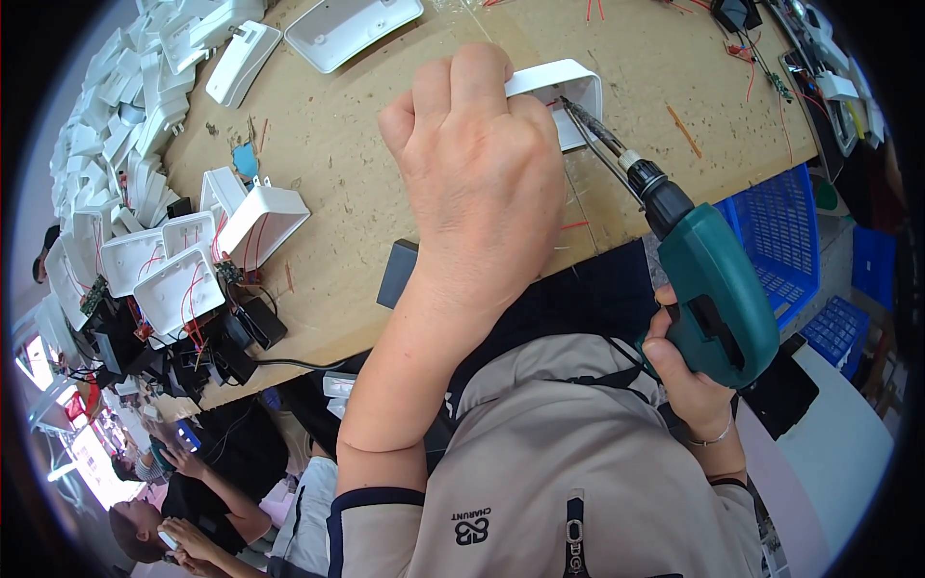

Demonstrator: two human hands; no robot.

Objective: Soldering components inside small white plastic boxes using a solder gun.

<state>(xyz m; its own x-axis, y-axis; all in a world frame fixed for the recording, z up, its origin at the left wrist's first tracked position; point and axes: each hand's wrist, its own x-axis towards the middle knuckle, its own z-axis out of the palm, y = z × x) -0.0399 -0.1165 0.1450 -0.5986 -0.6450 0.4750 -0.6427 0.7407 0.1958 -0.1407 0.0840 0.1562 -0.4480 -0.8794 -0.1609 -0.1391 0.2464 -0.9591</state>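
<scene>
My left hand is closed around a white plastic charger housing, holding it above the table with its hollow side toward me. The fingertips are hidden behind the hand and the casing. My right hand grips the handle of a green soldering gun at the right. A thin metal tube runs alongside its barrel, and the dark tip reaches inside the housing, next to a small reddish wire end. Whether the tip touches metal there I cannot tell.
A large pile of white housings covers the table's far left. Nearer stand open shells with red wires and black blocks. A small black block lies by my left forearm. A blue crate is at right; another person sits lower left.
</scene>
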